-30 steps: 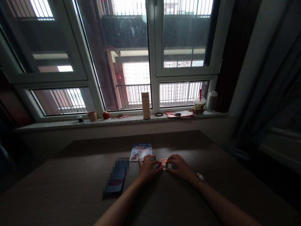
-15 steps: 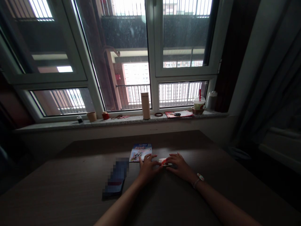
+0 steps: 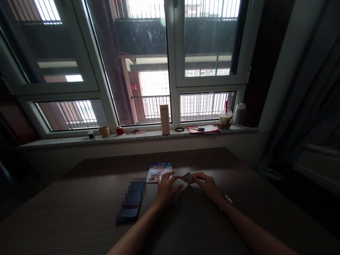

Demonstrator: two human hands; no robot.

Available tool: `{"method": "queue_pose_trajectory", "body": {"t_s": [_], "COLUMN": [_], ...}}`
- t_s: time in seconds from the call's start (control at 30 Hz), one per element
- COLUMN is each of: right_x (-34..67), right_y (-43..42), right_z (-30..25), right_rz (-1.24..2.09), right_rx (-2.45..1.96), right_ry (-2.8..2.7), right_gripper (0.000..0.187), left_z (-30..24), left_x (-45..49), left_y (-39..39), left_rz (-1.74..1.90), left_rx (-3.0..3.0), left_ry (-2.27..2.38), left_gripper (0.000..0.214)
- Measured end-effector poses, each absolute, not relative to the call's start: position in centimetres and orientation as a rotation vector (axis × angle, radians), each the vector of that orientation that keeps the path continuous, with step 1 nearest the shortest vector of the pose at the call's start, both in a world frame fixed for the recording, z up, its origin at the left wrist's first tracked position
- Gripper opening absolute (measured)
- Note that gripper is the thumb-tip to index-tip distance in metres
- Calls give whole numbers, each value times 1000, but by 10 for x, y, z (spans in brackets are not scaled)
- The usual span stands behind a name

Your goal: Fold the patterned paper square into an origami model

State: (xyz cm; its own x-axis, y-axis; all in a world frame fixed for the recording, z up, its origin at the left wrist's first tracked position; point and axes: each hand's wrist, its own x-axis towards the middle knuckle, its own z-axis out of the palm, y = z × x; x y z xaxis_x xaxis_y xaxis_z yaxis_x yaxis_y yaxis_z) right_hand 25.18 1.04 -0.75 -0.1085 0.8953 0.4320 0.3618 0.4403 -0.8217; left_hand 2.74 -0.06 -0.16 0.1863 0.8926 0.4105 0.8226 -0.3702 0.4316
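Note:
A small red and white folded paper is tilted up off the dark wooden table. My right hand pinches its right side with thumb and fingers. My left hand rests beside it on the left, fingers spread, with fingertips near the paper's left edge. A bracelet sits on my right wrist. A blue printed booklet lies flat just beyond my left hand.
A dark phone lies left of my left arm. The window sill beyond the table holds a tall beige flask, a lidded drink cup, small pots, scissors on red papers and a jar. Curtains hang at the right.
The paper lay flat under both hands before; now my right hand has lifted its edge and my left fingers have spread and drawn slightly back.

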Motion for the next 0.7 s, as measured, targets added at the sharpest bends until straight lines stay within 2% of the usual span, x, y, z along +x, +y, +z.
{"method": "queue_pose_trajectory", "body": {"t_s": [0.1,0.2,0.4,0.53,0.7], "right_x": [252,253,255,253,249], "right_y": [13,17,23,20,11], "right_z": [-9,-14,-27,-29,-22], "right_rz": [798,881,635,463,374], "right_rx": [-1108,-1115,-1266,-1347,-1352], "right_ry": [-1566,-1527,-1677,-1840,-1982], "right_gripper": [51,53,34,25,28], "left_z": [-3,-4,-5,-6,-6], "left_x": [26,26,30,32,33], "left_y": [1,1,-1,-4,-6], "left_rz": [936,916,784,704,697], "left_rx": [2329,2335,2398,2455,2462], "left_ry": [1688,1686,1639,1615,1604], "left_gripper": [36,37,52,33,16]}}
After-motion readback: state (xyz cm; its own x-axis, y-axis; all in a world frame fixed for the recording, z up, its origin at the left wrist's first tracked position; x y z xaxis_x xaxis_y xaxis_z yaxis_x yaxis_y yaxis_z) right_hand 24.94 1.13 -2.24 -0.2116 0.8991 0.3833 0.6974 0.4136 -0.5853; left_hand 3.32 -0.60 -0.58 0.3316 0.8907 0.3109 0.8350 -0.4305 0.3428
